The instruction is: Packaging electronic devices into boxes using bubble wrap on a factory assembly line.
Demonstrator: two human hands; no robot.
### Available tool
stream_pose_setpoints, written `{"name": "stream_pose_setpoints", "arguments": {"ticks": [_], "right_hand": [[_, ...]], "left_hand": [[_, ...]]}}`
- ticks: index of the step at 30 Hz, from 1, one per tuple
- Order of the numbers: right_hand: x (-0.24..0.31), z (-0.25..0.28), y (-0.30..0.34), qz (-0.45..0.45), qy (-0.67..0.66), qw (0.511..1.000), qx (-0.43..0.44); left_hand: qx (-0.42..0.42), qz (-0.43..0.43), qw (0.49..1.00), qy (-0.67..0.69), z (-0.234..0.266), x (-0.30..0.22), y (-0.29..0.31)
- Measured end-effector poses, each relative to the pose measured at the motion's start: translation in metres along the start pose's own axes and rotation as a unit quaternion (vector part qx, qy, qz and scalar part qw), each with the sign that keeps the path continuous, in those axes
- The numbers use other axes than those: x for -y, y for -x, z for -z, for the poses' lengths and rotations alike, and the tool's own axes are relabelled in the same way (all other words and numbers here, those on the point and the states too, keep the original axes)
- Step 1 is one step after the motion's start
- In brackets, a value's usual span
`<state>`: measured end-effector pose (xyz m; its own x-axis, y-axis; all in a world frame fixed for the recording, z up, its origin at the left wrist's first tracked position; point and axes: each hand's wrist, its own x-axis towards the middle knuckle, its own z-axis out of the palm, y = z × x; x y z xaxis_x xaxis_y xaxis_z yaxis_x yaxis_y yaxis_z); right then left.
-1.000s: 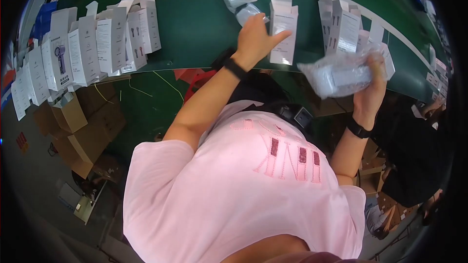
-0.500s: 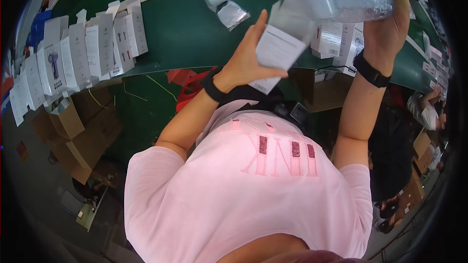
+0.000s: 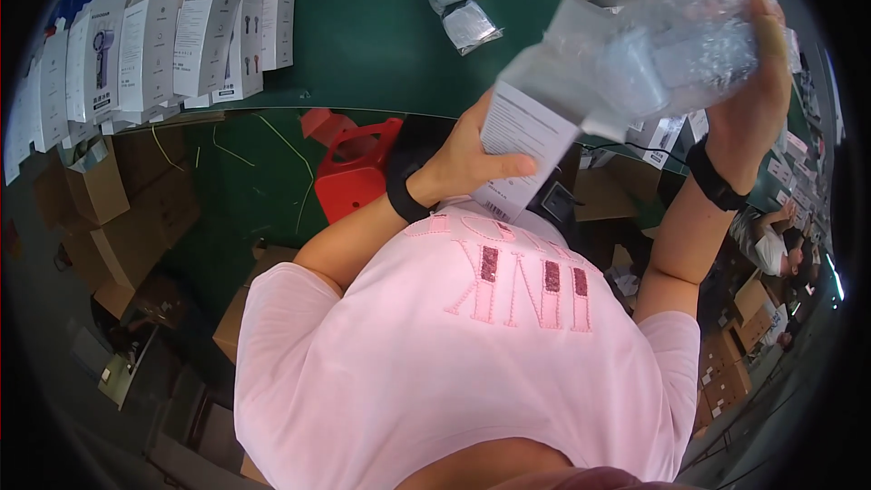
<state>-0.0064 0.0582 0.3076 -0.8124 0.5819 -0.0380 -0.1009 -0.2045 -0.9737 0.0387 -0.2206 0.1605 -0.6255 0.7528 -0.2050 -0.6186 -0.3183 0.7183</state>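
Note:
My left hand (image 3: 476, 159) is wrapped round a white printed carton (image 3: 526, 141), tilted with its open flaps toward the upper right. In my right hand (image 3: 758, 82) is a bubble-wrapped item (image 3: 671, 68), pale and rounded where it shows through the clear wrap. Its near end is at the carton's open mouth, beside the raised flap; how far it reaches inside I cannot tell. The fingers of my right hand are partly hidden behind the wrap. Black bands circle both wrists.
Several open white cartons (image 3: 136, 50) stand in a row at the left of the green table (image 3: 363, 45). A bubble-wrapped packet (image 3: 458, 0) lies at the far middle. Below are a red stool (image 3: 354, 177) and brown boxes (image 3: 127, 218). Other people sit at the far right.
The bubble-wrapped item has come down to the carton's mouth with my right hand. The carton has moved slightly lower, nearer my body. The whole view has shifted.

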Motion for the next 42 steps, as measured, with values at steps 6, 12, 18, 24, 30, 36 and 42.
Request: {"name": "stream_pose_setpoints", "arguments": {"ticks": [6, 12, 18, 24, 30, 36, 42], "right_hand": [[-0.014, -0.033, 0.01, -0.062, 0.132, 0.983, 0.115], [-0.042, -0.05, 0.048, -0.096, 0.105, 0.969, 0.202], [-0.038, -0.071, 0.077, -0.001, 0.456, 0.733, 0.505], [-0.197, -0.06, 0.004, -0.061, 0.463, 0.855, 0.227], [-0.336, -0.05, 0.035, 0.042, 0.62, 0.744, 0.245], [-0.111, -0.086, -0.002, -0.039, 0.248, 0.942, 0.221], [0.027, -0.168, 0.047, -0.009, 0.42, 0.835, 0.357]], "left_hand": [[0.053, 0.007, 0.992, -0.113, -0.01, -0.026, -0.007], [0.047, -0.011, 0.991, -0.128, 0.01, -0.035, -0.005], [-0.012, -0.091, 0.954, -0.286, 0.054, -0.039, 0.013], [-0.199, -0.079, 0.959, -0.187, 0.109, -0.027, 0.058], [-0.246, -0.098, 0.931, -0.25, 0.128, -0.052, 0.056], [-0.191, -0.091, 0.941, -0.262, 0.11, -0.076, 0.041], [-0.08, -0.111, 0.958, -0.251, 0.062, -0.097, 0.011]]}}
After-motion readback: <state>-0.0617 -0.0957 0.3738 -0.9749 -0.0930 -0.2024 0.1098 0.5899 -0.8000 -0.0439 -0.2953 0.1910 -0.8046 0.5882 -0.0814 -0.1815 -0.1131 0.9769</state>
